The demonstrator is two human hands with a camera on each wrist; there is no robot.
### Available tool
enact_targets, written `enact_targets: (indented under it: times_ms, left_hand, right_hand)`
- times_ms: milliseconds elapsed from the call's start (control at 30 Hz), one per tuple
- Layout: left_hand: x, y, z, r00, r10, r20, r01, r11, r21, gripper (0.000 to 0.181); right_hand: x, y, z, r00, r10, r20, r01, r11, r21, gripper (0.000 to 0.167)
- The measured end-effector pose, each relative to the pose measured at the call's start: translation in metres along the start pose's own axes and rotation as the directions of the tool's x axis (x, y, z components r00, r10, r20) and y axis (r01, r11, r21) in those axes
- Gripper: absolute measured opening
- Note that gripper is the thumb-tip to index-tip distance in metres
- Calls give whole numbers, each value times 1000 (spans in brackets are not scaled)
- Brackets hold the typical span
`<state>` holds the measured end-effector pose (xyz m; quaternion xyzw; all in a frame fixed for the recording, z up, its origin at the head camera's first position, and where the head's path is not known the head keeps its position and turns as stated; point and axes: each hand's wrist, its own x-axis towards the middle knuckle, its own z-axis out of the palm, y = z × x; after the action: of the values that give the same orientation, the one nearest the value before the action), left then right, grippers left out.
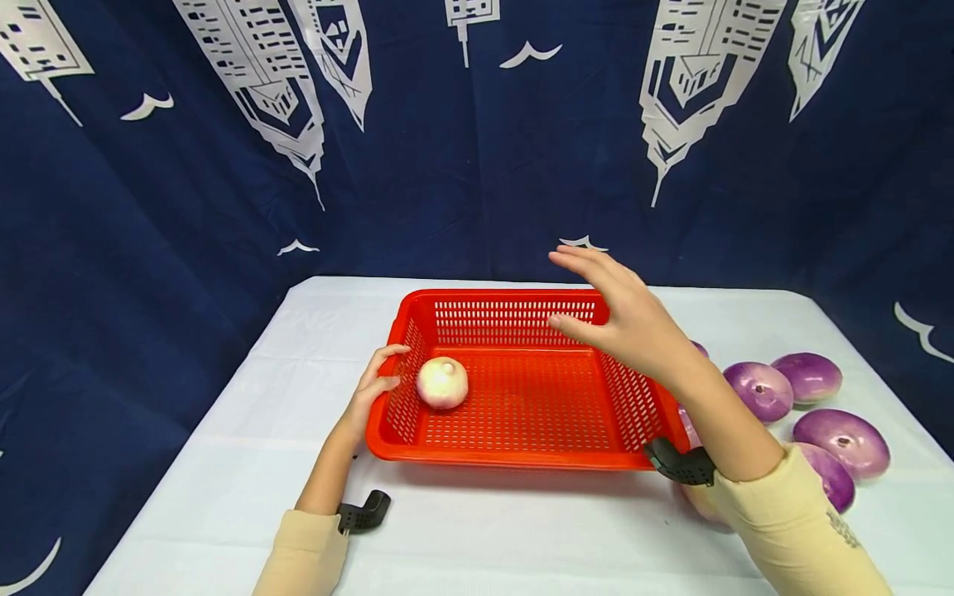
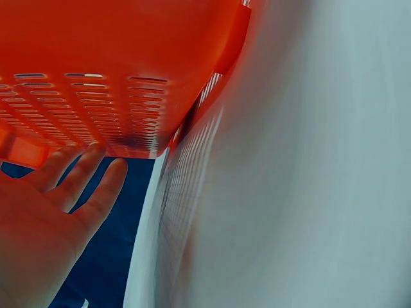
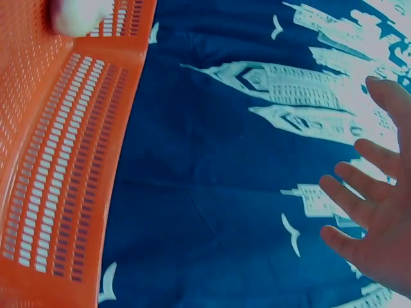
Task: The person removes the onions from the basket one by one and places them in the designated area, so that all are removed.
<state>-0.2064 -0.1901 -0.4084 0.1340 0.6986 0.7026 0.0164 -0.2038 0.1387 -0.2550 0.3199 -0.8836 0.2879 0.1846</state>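
Note:
A red slotted plastic basket (image 1: 514,459) stands on the white-covered table. Near its left wall lies one round turnip (image 1: 443,383), creamy white with a purplish underside. My left hand (image 1: 367,397) grips the basket's left rim, with fingertips over the edge; the left wrist view has other fingers (image 2: 96,192) along the outer wall. Raised above the basket's right side, my right hand (image 1: 633,319) holds nothing, thumb and fingers spread apart. The right wrist view also shows that hand (image 3: 379,205) empty, away from the basket wall (image 3: 64,167).
Several purple-and-white turnips (image 1: 760,391) lie on the table to the right of the basket, some partly hidden behind my right arm. A dark blue cloth (image 1: 477,190) with white building prints hangs behind the table (image 1: 477,530). Each wrist wears a black camera mount (image 1: 363,511).

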Motion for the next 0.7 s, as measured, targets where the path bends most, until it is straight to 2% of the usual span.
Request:
enact_targets:
  times_ms: [167,333,467,700]
  left_hand:
    - [0,0,0,1000,-3,-7,3,1000,11,51]
    - [0,-1,0,1000,6,-6,-6,1000,14,51]
    - [0,-1,0,1000,10,-1,-10,1000,12,51]
    - [1,-2,0,1000,14,3,-13,1000,-3,51]
  right_hand:
    - [21,-3,21,995,-14,96,15,1000,-4,65]
    - [38,-1,46,979,-18,205,26,999,-38,65]
    - [49,-1,66,952,0,306,18,998,-54,66]
    - [60,2,97,890,40,454,9,994,-105,70]
